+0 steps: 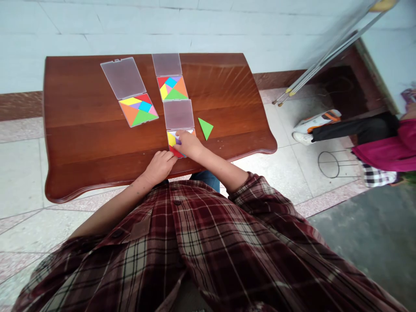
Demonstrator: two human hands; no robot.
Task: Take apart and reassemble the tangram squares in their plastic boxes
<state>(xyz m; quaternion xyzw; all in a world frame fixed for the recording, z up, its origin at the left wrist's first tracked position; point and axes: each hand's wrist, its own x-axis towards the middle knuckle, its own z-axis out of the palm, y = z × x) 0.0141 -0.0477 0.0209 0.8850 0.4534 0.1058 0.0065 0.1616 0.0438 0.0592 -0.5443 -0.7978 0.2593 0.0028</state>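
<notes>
A: R hand (191,144)?
B: Over open near case (179,115), fingertips down among coloured pcs (171,138). Can't tell if it's gripping one.
A: L hand (160,165)?
B: Fingertips at the case's near-L corner; grip unclear too.
A: Green triangle (206,128)?
B: Loose on tbl (234,99), just R of near case. Rear full case (167,65) is just beyond; left full case (123,79) sits apart.

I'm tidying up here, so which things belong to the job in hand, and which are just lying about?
In the job:
near case, open, right hand over it, left hand at its edge
green triangle
left case and far case, probably: similar coloured pieces

Apparently lying about:
metal poles
white-and-orange item on the floor
</notes>
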